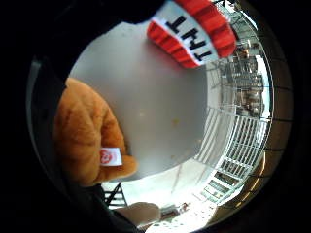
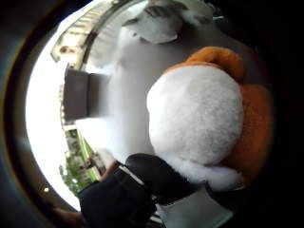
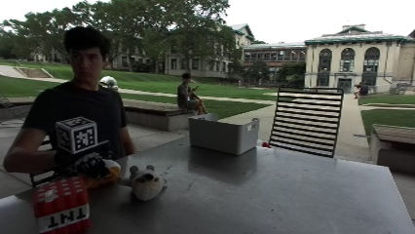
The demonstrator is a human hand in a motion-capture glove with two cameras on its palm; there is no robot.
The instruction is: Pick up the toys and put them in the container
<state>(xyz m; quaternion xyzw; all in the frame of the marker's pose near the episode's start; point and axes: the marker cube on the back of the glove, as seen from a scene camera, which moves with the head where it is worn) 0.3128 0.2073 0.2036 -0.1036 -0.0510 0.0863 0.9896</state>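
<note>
Gloved right hand — fingers curled, gripping.

Overcast daylight, flat, soft; sky blown white in outside view, upper right. Desk shows dull sheen, faint reflection under container. Person backlit, foreground dim. Palm views: heavy fisheye, black vignette at rims; white glare patch in thumb side view, left; orange plush close, soft focus.

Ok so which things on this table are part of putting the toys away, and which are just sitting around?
Part of the job:
orange and white plush toy, held in the gloved right hand
grey and white plush toy
red TNT block toy
grey container

Just there:
table
black slatted chair
</note>
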